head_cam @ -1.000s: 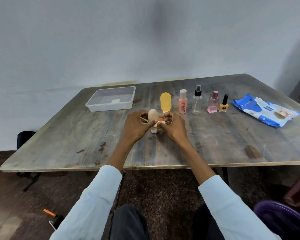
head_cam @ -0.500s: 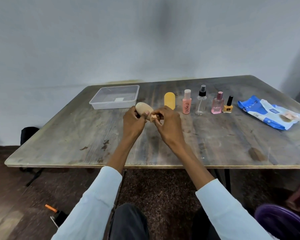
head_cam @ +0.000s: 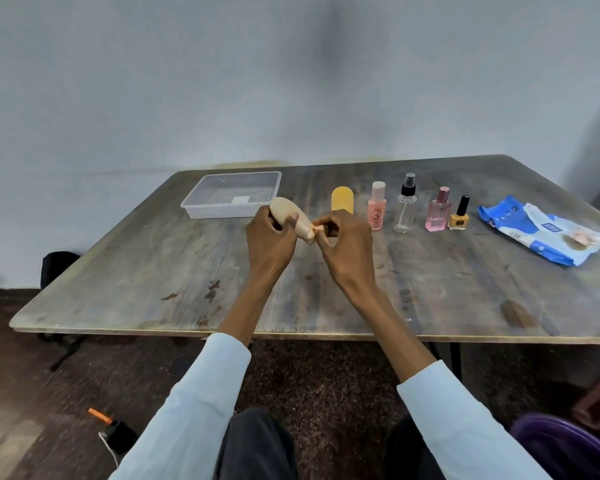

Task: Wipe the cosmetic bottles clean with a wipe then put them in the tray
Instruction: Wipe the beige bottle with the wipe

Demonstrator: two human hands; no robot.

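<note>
head cam, mid frame, left hand (head_cam: 269,237) wrapped around a beige bottle (head_cam: 291,216) tilted off the table (head_cam: 430,289), thumb on top, right hand (head_cam: 343,244) fingertips pinching its lower cap end, clear tray (head_cam: 191,206) just behind, upper left

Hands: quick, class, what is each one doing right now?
Left hand: grips the beige bottle.
Right hand: pinches the bottle's orange cap end.

Single head view, looking forward-down, near table (head_cam: 430,289), wall behind.
</note>
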